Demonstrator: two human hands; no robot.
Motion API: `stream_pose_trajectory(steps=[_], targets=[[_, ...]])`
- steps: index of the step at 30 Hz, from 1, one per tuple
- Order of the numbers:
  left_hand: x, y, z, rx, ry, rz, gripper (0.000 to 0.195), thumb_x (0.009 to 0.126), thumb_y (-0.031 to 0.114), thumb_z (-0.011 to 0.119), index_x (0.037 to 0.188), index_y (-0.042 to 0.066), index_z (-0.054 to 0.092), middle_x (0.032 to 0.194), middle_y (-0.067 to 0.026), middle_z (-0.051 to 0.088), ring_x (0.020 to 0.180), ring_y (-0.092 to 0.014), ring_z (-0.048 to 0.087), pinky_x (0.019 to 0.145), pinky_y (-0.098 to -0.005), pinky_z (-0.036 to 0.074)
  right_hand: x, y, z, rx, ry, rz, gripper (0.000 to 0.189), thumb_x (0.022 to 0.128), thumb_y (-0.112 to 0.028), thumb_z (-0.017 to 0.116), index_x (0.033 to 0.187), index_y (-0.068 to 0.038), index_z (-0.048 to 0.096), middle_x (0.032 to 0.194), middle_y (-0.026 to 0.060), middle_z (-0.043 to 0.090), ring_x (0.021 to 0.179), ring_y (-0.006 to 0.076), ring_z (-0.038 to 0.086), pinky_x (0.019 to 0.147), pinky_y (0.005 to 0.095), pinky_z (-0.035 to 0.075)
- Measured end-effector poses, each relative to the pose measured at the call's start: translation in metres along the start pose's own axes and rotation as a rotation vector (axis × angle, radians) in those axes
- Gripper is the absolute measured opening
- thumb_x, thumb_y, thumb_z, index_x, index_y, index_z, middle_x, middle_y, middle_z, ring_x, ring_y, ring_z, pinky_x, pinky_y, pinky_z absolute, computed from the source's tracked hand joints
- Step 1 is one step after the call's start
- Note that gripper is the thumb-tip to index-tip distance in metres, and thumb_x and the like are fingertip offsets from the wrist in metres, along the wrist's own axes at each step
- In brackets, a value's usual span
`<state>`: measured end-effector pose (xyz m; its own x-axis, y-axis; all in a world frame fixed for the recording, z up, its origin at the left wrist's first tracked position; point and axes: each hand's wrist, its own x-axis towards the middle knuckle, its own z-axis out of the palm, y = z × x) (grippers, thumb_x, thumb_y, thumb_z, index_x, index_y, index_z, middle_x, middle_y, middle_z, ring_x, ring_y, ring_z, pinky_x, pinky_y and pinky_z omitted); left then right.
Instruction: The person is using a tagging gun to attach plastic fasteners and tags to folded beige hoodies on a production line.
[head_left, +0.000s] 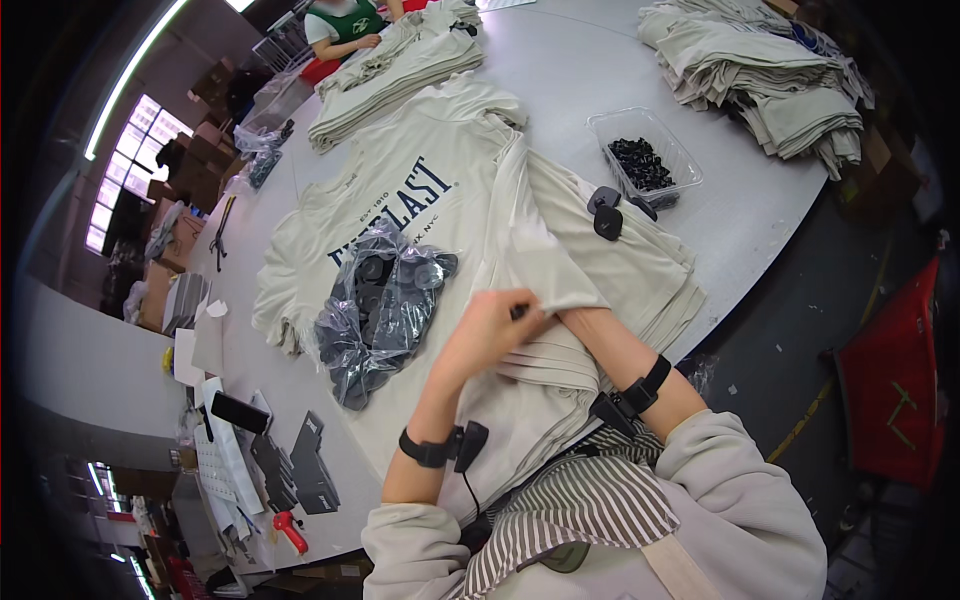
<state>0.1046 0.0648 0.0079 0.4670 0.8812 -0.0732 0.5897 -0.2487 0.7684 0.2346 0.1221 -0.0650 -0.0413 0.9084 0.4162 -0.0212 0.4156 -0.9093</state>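
Observation:
A stack of cream printed T-shirts (450, 180) lies in front of me on a table. My left hand (499, 322) is bent over the shirts, blurred, with a small black piece at its fingers. The other forearm reaches inside a sleeve or fold of the top shirt, and its hand is hidden under the cloth. A clear plastic bag of round dark tags (386, 307) rests on the shirt front. Loose black security tags (607, 214) lie on the shirts at the right, beside a clear plastic tub (682, 161) holding small black pieces.
Folded shirts (750, 67) are piled at the far right, and another stack (397, 82) stands at the back near a co-worker's hand. On the left are a phone (240, 412), grey cards (311, 465) and a red-handled tool (290, 532). A red container (892, 375) stands beyond the table's right edge.

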Motion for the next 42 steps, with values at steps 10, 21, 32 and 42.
stream_pose_trajectory(steps=[10,21,32,42], targets=[[0.111,-0.055,0.000,-1.253,0.505,0.037,0.049,0.102,0.043,0.039,0.099,-0.003,0.057,0.089,-0.0186,0.067,0.097,-0.030,0.065,0.084,-0.0381,0.053,0.015,0.028,0.015,-0.337,0.014,-0.018,0.013,0.085,-0.013,0.055,0.091,-0.002,0.059,0.089,0.0178,0.062,0.086,0.0334,0.059,0.073,0.0408,0.047],[0.110,-0.052,0.005,-0.899,0.510,-0.008,0.075,0.100,0.058,0.026,0.103,-0.005,0.064,0.095,-0.0170,0.070,0.088,-0.020,0.065,0.082,-0.0300,0.053,0.015,0.025,0.012,-0.376,-0.050,-0.062,0.015,0.091,-0.014,0.050,0.089,-0.003,0.059,0.085,0.0141,0.063,0.078,0.0295,0.060,0.068,0.0389,0.048],[0.102,-0.048,0.007,-0.594,0.501,0.048,0.072,0.103,0.052,0.023,0.097,-0.003,0.069,0.092,-0.0122,0.070,0.088,-0.019,0.063,0.088,-0.0293,0.046,0.014,0.013,0.006,-0.711,-0.132,-0.137,0.013,0.083,-0.014,0.054,0.089,-0.004,0.060,0.091,0.0171,0.064,0.088,0.0339,0.061,0.075,0.0410,0.049],[0.095,-0.028,0.031,-0.582,0.368,0.170,0.057,0.104,0.040,0.030,0.140,-0.004,0.041,0.142,-0.0199,0.044,0.135,-0.025,0.038,0.112,-0.0325,0.026,-0.003,0.024,-0.023,-0.560,0.023,0.034,0.024,0.091,-0.016,0.052,0.110,-0.003,0.059,0.109,0.0161,0.062,0.101,0.0272,0.061,0.085,0.0371,0.049]])
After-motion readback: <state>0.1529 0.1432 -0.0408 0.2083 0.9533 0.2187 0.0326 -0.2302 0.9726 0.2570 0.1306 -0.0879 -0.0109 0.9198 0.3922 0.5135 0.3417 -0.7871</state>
